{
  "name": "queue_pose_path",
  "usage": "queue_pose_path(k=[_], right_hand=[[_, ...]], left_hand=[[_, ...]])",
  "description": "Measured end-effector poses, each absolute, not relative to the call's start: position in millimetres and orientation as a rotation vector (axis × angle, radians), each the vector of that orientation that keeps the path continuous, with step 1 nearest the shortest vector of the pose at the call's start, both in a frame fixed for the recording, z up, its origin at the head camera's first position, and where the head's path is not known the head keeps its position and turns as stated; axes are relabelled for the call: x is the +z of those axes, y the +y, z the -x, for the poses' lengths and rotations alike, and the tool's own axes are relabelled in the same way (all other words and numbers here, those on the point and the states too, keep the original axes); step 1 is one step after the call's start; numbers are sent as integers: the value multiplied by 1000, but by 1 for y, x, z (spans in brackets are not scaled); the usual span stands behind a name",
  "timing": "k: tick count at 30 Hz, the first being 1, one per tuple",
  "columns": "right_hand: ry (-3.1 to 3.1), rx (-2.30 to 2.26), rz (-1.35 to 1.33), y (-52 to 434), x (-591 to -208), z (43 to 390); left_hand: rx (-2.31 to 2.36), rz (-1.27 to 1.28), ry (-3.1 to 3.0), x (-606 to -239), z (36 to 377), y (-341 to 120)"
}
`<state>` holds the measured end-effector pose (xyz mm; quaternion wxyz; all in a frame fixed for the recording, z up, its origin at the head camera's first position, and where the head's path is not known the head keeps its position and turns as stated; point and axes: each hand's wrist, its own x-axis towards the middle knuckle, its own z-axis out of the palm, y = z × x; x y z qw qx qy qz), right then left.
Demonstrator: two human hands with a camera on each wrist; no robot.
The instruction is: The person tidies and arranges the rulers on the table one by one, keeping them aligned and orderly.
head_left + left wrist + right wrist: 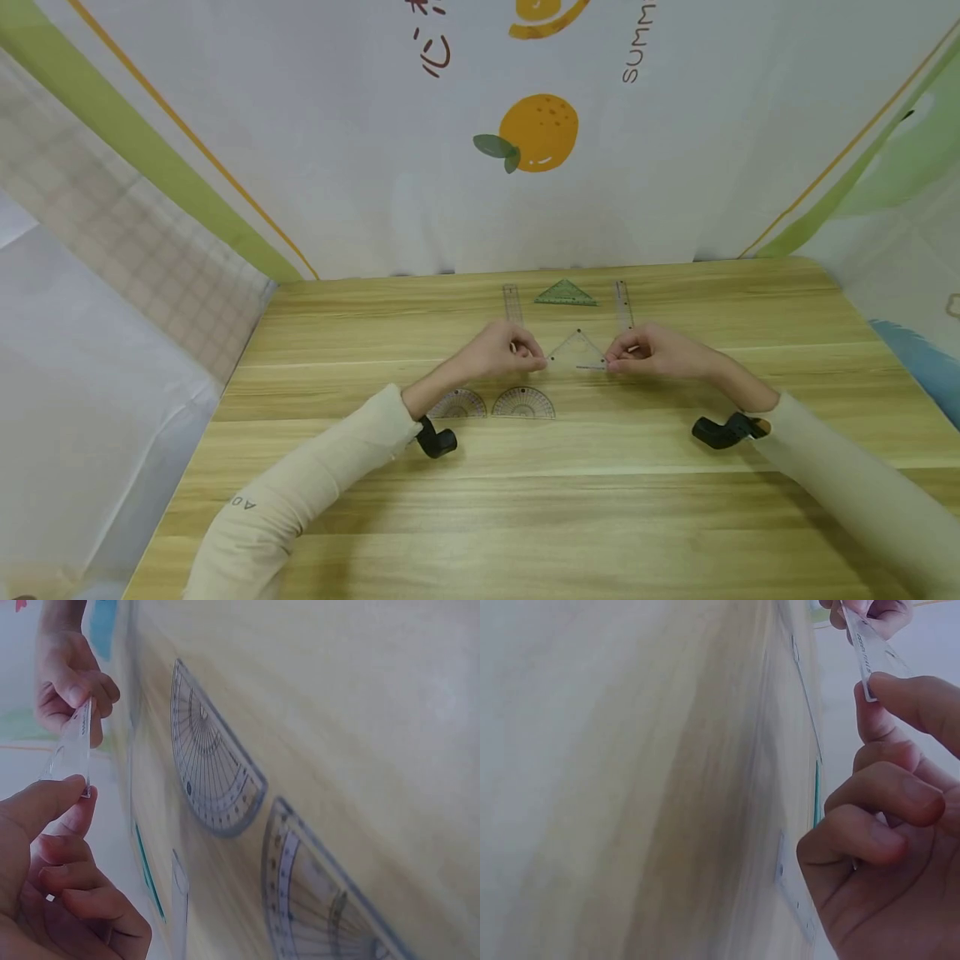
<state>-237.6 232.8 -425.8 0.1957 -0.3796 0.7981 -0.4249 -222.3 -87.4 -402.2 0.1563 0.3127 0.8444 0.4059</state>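
Note:
A clear plastic triangle ruler (577, 352) is held up over the wooden table (525, 500) between both hands. My left hand (504, 350) pinches its left corner and my right hand (643, 351) pinches its right corner. The left wrist view shows the clear triangle ruler (73, 746) edge-on, my left thumb and fingers (52, 806) on one end and the other hand (71, 679) on the far end. In the right wrist view the triangle ruler (874, 656) runs from my right fingers (900, 697) up to the left hand (870, 615).
Two clear protractors (522, 403) (459, 405) lie side by side near the left wrist. A green triangle (566, 293) lies at the back between two clear straight rulers (512, 303) (623, 305). A printed cloth backdrop (480, 133) stands behind the table.

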Motion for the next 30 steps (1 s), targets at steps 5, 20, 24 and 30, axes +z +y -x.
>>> queue_pose_path(k=[5,20,24,30], right_hand=[[2244,-1201,1049,238,-428,231],[2172,-1231,1067,247,-431,215],[2155,-1232,1056,249,-431,212],[2161,-1216,1045,250,-431,209]], left_hand=[[1154,-918,2409,-404,218,-83],[1104,-939,2414,-409,205,-72],[1109,-963,2408,-410,203,-72],[1088,-961,2408,-410,199,-70]])
